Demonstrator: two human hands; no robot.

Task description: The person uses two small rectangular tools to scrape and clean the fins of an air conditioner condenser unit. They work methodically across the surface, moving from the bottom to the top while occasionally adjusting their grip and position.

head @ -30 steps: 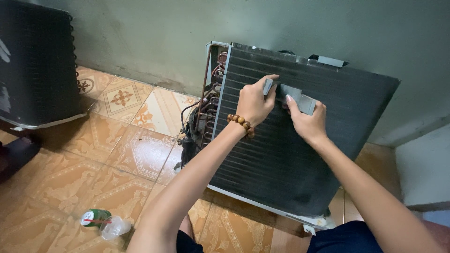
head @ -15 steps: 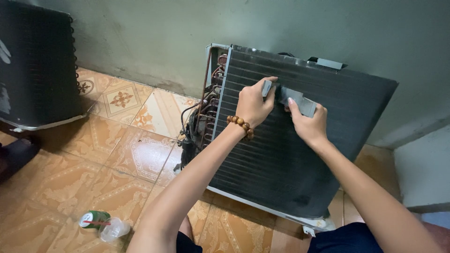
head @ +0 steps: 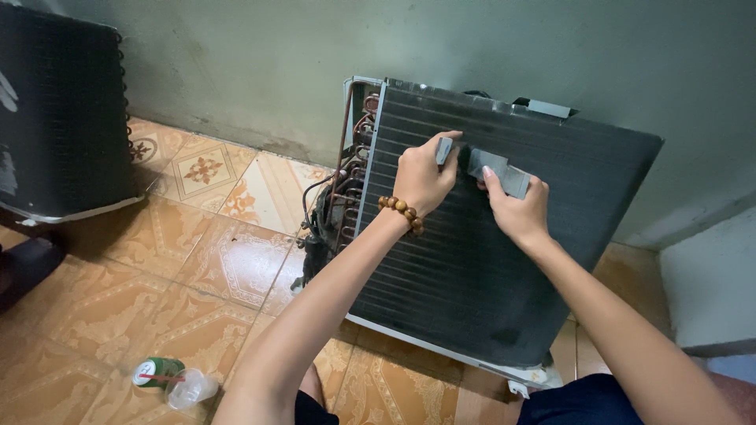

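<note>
An air-conditioner outdoor unit (head: 472,283) with a dark finned coil leans against the wall, copper tubes (head: 346,181) showing at its left side. Against the upper part of the coil lies a grey flat strip (head: 492,169). My left hand (head: 421,177), a beaded bracelet on its wrist, pinches the strip's left end. My right hand (head: 516,208) grips the strip's right part from below. Both hands press the strip on the fins.
A second dark coil unit (head: 59,118) stands at the left on a patterned tile floor (head: 181,275). A green can (head: 157,370) and a clear plastic cup (head: 193,387) lie near my knee. A green wall (head: 315,55) runs behind.
Both hands and the strip stay at almost the same spot on the coil; only a slight shift of the view.
</note>
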